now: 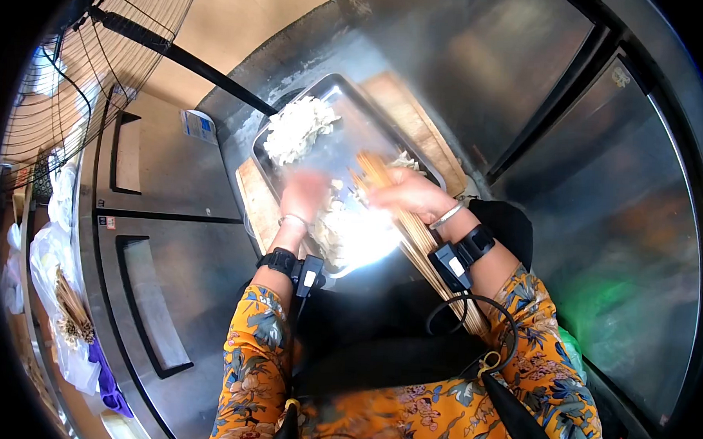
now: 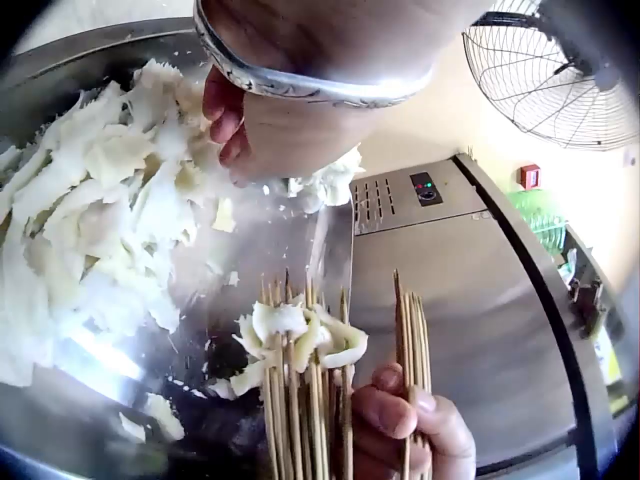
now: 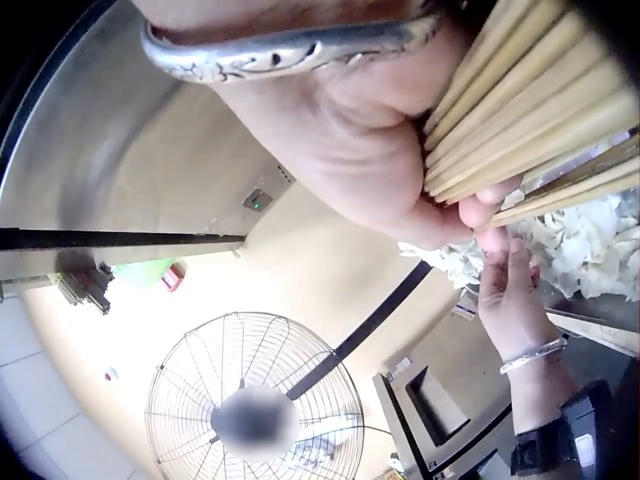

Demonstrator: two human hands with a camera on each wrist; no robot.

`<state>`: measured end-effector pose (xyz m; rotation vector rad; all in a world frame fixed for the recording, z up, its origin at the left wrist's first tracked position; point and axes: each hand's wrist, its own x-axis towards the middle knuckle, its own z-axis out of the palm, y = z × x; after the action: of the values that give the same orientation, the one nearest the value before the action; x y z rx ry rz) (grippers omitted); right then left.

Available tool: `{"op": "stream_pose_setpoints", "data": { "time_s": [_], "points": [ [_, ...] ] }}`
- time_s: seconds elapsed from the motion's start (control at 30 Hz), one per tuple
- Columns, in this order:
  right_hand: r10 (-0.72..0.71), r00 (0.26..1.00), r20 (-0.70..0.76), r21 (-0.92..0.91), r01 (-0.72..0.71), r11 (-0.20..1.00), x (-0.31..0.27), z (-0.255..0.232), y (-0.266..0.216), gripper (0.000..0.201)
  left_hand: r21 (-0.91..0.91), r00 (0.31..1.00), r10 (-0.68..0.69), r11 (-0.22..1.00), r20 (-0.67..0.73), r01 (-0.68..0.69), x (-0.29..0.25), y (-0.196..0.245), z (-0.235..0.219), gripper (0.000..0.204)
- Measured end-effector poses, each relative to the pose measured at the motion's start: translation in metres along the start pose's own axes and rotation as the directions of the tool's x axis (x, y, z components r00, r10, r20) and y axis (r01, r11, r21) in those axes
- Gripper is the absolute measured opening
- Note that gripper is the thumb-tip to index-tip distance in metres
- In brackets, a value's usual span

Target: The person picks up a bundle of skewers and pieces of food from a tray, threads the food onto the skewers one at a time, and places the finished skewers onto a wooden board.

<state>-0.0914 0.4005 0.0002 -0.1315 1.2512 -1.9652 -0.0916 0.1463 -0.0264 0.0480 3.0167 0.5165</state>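
Note:
My right hand (image 1: 415,196) grips a thick bundle of thin wooden skewers (image 1: 436,258) over the tray's right side. In the left wrist view, fingers of the right hand (image 2: 445,436) hold several skewers (image 2: 415,345); beside them, white pieces (image 2: 290,335) are threaded near the tips of others. My left hand (image 1: 305,192), blurred, is above the metal tray (image 1: 355,102) between white heaps. In the left wrist view the left hand (image 2: 300,130) has bent fingers; whether they pinch a piece is hidden. The right wrist view shows left fingertips close to the right ones.
White shredded pieces lie in heaps (image 1: 300,131) at the tray's far left and near end. Wooden boards (image 1: 407,112) lie under the tray. A wire fan (image 1: 133,22) stands at upper left; steel cabinets (image 1: 173,165) flank both sides. A bag of skewers (image 1: 69,309) hangs far left.

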Motion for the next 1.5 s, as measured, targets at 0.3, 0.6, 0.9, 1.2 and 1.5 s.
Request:
{"op": "stream_pose_setpoints", "data": {
  "time_s": [0.3, 0.6, 0.9, 1.2, 1.5],
  "points": [
    [0.010, 1.000, -0.030, -0.114, -0.013, 0.993, 0.008, 0.000, 0.007, 0.011, 0.211, 0.973, 0.231, 0.951, -0.006, -0.225, -0.004, 0.015, -0.012, 0.020],
    [-0.022, 1.000, 0.002, -0.040, 0.023, 0.999, 0.016, -0.006, 0.016, 0.013, 0.170, 0.995, 0.075, 0.982, 0.065, -0.086, -0.007, 0.016, -0.023, 0.012],
    [-0.082, 0.994, 0.069, 0.006, 0.082, 0.997, 0.015, -0.008, 0.014, 0.015, 0.305, 0.994, 0.080, 0.947, 0.078, -0.100, -0.003, 0.037, -0.024, 0.027],
    [-0.069, 0.997, -0.022, -0.186, 0.064, 0.980, 0.007, -0.001, 0.004, 0.016, -0.426, 0.986, -0.164, 0.890, 0.029, 0.161, 0.013, -0.048, 0.031, 0.016],
    [-0.130, 0.990, 0.046, -0.089, 0.134, 0.987, 0.021, -0.006, 0.021, 0.016, -0.960, 0.940, -0.223, -0.169, 0.257, 0.223, -0.022, 0.022, -0.023, 0.014]
  ]
}}
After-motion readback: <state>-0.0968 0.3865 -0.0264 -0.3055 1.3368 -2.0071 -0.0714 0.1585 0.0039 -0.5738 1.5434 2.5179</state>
